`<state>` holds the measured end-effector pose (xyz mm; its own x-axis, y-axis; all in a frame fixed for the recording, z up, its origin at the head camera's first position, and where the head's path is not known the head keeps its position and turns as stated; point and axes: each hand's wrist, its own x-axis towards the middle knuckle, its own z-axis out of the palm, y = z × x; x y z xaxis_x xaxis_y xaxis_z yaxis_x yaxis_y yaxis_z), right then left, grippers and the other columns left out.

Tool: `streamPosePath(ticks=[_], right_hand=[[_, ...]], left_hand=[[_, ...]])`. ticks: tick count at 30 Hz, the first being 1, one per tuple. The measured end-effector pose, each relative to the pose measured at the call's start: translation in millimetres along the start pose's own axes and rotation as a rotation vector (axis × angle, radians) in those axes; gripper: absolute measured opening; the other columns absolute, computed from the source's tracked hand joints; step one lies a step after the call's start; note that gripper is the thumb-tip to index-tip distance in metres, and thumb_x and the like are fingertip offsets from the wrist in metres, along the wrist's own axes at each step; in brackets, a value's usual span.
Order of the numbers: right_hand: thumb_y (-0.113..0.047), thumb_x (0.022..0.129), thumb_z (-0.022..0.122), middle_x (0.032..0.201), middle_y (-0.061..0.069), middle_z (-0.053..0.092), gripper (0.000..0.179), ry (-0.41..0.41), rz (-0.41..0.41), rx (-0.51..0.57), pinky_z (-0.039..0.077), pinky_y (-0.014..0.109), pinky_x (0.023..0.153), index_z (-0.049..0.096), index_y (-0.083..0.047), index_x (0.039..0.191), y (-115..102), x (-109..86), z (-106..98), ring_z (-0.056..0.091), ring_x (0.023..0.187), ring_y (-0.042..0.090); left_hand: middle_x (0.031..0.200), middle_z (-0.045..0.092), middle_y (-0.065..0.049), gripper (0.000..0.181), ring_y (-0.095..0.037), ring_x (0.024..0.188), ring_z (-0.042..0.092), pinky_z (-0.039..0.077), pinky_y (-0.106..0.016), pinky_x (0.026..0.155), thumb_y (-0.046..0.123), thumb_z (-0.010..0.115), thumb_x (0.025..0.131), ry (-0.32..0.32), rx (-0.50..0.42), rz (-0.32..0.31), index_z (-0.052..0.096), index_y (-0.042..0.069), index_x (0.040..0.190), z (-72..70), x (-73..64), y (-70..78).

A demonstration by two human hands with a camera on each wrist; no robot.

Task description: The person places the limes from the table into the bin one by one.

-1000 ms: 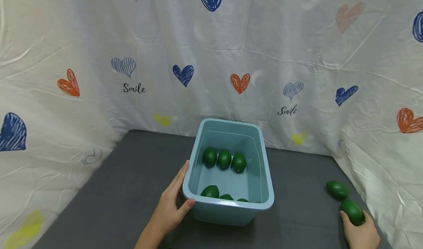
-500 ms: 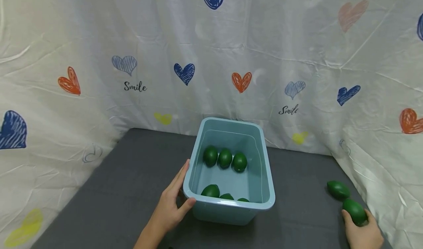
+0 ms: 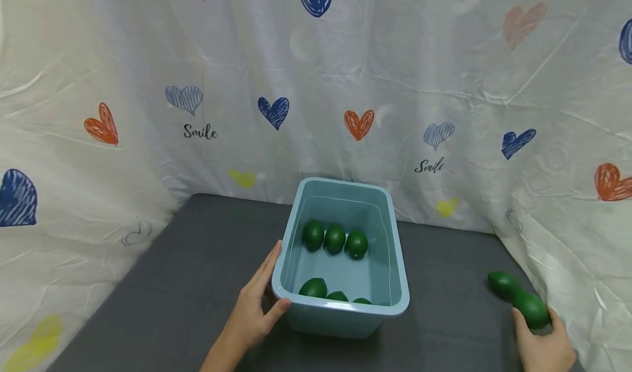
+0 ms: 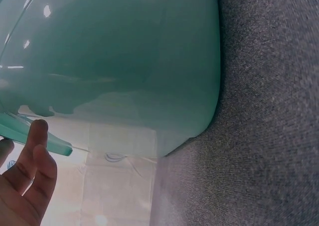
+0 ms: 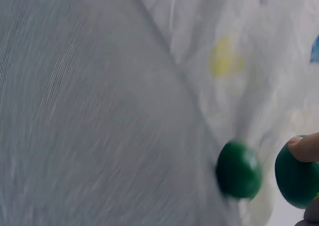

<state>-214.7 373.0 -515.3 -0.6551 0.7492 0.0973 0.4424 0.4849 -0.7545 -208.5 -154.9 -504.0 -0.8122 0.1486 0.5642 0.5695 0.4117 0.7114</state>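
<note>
A light-blue plastic bin [image 3: 340, 320] stands on the dark grey cloth, with several smooth green limes [image 3: 356, 244] inside it. My left hand [image 3: 254, 300] is at its near left corner, fingers along the side and thumb touching the front rim. In the left wrist view, the fingers [image 4: 37, 169] are loosely bent beside the bin's rim. At far right, my right hand [image 3: 545, 342] holds a lime [image 3: 531, 310] between thumb and fingers. Another lime [image 3: 503, 285] lies just beyond it; a gap separates the two in the right wrist view.
A dark grey cloth [image 3: 207, 262] covers the table. Behind and along both sides hangs a pale curtain [image 3: 316, 59] printed with hearts and the word Smile. Its folds [image 3: 587, 295] come down close to the right hand.
My right hand has shifted slightly up and to the right in the head view with the lime in its grip. The left hand and the bin have stayed put.
</note>
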Motion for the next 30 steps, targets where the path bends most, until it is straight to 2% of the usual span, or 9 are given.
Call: streamPosePath(ticks=[2,4,6,8,11,16,20,26,30], right_hand=[[-0.050,0.100,0.067,0.150,0.036,0.051,0.083,0.028,-0.044,0.031,0.032,0.066,0.115,0.042,0.004,0.159,-7,-2.6,-2,0.058,0.119,0.049],[-0.048,0.099,0.070,0.151,0.034,0.052,0.082,0.053,-0.083,0.073,0.034,0.065,0.114,0.045,0.003,0.158,-16,-5.8,-6,0.069,0.093,0.020],[-0.047,0.098,0.072,0.151,0.033,0.053,0.080,0.073,-0.116,0.090,0.048,0.048,0.101,0.048,0.001,0.157,-27,-8.7,-11,0.056,0.063,-0.008],[-0.048,0.098,0.073,0.152,0.031,0.053,0.080,0.078,-0.134,0.094,0.048,0.029,0.083,0.048,-0.001,0.158,-39,-11.5,-16,0.031,0.051,-0.022],[-0.048,0.097,0.074,0.149,0.032,0.056,0.079,0.077,-0.183,0.095,0.031,0.017,0.068,0.050,-0.003,0.157,-54,-15.5,-23,0.037,0.047,-0.017],[-0.045,0.096,0.077,0.127,0.036,0.067,0.076,0.067,-0.262,0.093,0.034,0.015,0.064,0.053,-0.004,0.155,-67,-22.6,-24,0.045,0.042,-0.004],[-0.047,0.096,0.077,0.135,0.038,0.063,0.079,0.007,-0.284,0.066,0.036,0.016,0.050,0.051,-0.003,0.156,-72,-30.2,-20,0.050,0.039,0.007],[-0.045,0.095,0.079,0.138,0.038,0.060,0.079,-0.071,-0.345,0.021,0.041,0.029,0.059,0.052,0.000,0.154,-76,-43.9,-9,0.056,0.044,0.014],[-0.045,0.095,0.080,0.108,0.032,0.074,0.077,-0.107,-0.372,0.026,0.041,0.028,0.055,0.054,0.000,0.153,-80,-53.5,0,0.055,0.041,0.017]], left_hand=[[0.174,0.028,-0.009,0.086,-0.024,0.108,0.062,0.055,-0.029,0.067,0.035,0.069,0.103,0.001,0.001,-0.003,0.020,0.019,0.172,-0.7,-1.2,-0.4],[0.174,0.029,-0.011,0.086,-0.023,0.106,0.062,0.055,-0.028,0.067,0.035,0.069,0.103,0.002,0.003,-0.004,0.020,0.019,0.172,-1.5,-1.6,-0.6],[0.174,0.029,-0.012,0.086,-0.023,0.104,0.063,0.055,-0.029,0.067,0.034,0.069,0.103,0.004,0.007,-0.002,0.020,0.019,0.172,-1.9,-1.2,-0.9],[0.174,0.029,-0.012,0.086,-0.023,0.103,0.063,0.055,-0.030,0.067,0.034,0.069,0.103,0.002,0.010,-0.003,0.020,0.019,0.172,-1.9,-0.5,-1.3],[0.174,0.029,-0.010,0.086,-0.025,0.102,0.064,0.056,-0.032,0.067,0.034,0.069,0.103,0.000,0.011,-0.004,0.020,0.020,0.172,-2.0,0.9,-1.2],[0.175,0.029,-0.006,0.086,-0.023,0.110,0.062,0.056,-0.032,0.067,0.036,0.070,0.102,0.000,0.021,-0.022,0.020,0.024,0.172,-2.3,2.0,-0.5],[0.174,0.029,-0.007,0.086,-0.022,0.119,0.058,0.057,-0.034,0.067,0.037,0.070,0.102,0.003,0.033,-0.019,0.020,0.025,0.172,-1.1,1.2,-0.7],[0.175,0.028,-0.004,0.086,-0.020,0.118,0.059,0.057,-0.034,0.066,0.034,0.070,0.102,0.000,0.028,-0.023,0.020,0.025,0.172,-0.6,0.5,0.1],[0.175,0.028,-0.002,0.086,-0.023,0.132,0.057,0.059,-0.036,0.076,0.032,0.070,0.102,0.002,0.047,-0.025,0.020,0.023,0.172,-0.5,1.1,0.2]])
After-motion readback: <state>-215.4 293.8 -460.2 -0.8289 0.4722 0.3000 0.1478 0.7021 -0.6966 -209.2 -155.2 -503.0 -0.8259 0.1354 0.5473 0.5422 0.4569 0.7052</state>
